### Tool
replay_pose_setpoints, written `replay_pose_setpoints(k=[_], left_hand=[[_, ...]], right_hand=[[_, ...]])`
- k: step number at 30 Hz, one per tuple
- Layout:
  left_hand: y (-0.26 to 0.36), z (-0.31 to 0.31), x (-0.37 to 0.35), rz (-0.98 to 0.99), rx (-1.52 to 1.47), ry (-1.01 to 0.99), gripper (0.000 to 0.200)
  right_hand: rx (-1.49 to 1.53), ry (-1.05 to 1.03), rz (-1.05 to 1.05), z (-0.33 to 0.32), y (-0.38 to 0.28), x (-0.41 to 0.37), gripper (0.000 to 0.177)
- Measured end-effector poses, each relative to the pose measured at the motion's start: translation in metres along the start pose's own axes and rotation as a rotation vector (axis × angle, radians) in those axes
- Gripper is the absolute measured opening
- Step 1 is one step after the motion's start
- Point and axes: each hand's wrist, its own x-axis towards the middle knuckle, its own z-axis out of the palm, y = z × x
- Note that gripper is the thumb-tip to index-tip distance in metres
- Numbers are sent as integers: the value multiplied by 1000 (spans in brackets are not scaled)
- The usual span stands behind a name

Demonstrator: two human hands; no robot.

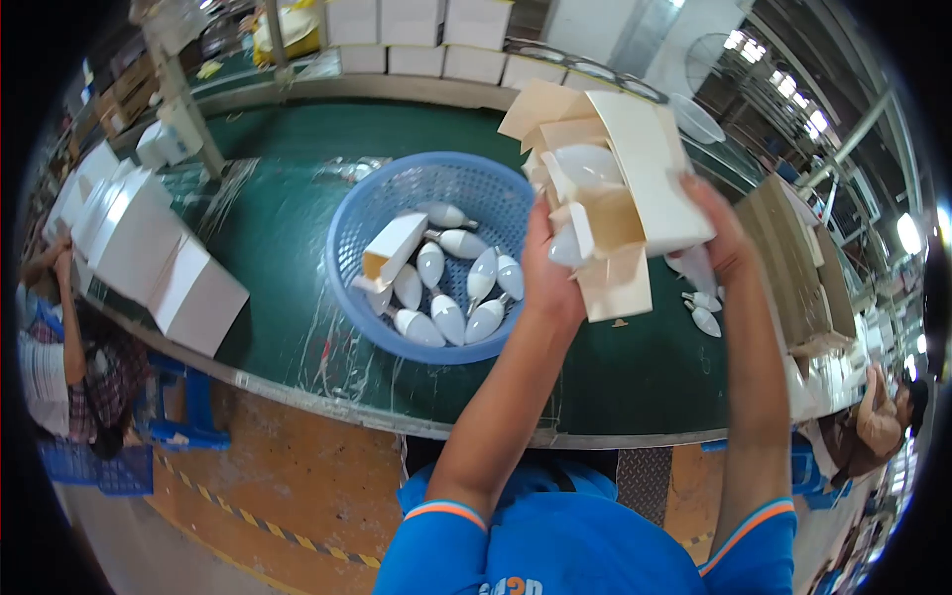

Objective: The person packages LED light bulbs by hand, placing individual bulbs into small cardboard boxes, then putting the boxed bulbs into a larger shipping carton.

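Note:
Both my hands hold up a bundle of opened white cardboard boxes (635, 169) above the green table (278, 238). My left hand (548, 278) grips the bundle's lower left side, where a white bulb (565, 248) pokes out. The bundle's right edge is clasped by my right hand (722, 233). Another bulb (587, 164) shows inside an open box. To the left stands a blue plastic basket (436, 178) with several white candle bulbs (448, 317) and one small box (394, 248) in it.
Loose bulbs (702, 315) lie on the table right of my arms. Long white cartons (149, 248) sit at the left edge, more white boxes (426, 40) at the back, flat brown cardboard (793, 258) at the right. Other people sit at the far left (59, 367) and right (878, 416).

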Motion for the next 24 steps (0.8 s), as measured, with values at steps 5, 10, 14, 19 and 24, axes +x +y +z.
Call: replay_pose_setpoints(k=[5,10,14,19,24], left_hand=[[6,-3,-19,-113,175,77,32],[7,11,-44,-112,564,84,26],[3,9,-49,-63,811,111,27],[3,-11,-43,-9,931,-5,35],[-14,-11,-51,-71,928,11,38]], right_hand=[[520,-31,-154,-20,106,-14,52],[916,-142,-186,-10,173,-36,61],[921,-57,-121,-11,194,-49,61],[877,-185,-125,-42,191,-64,69],[505,107,-165,-51,145,-85,64]])
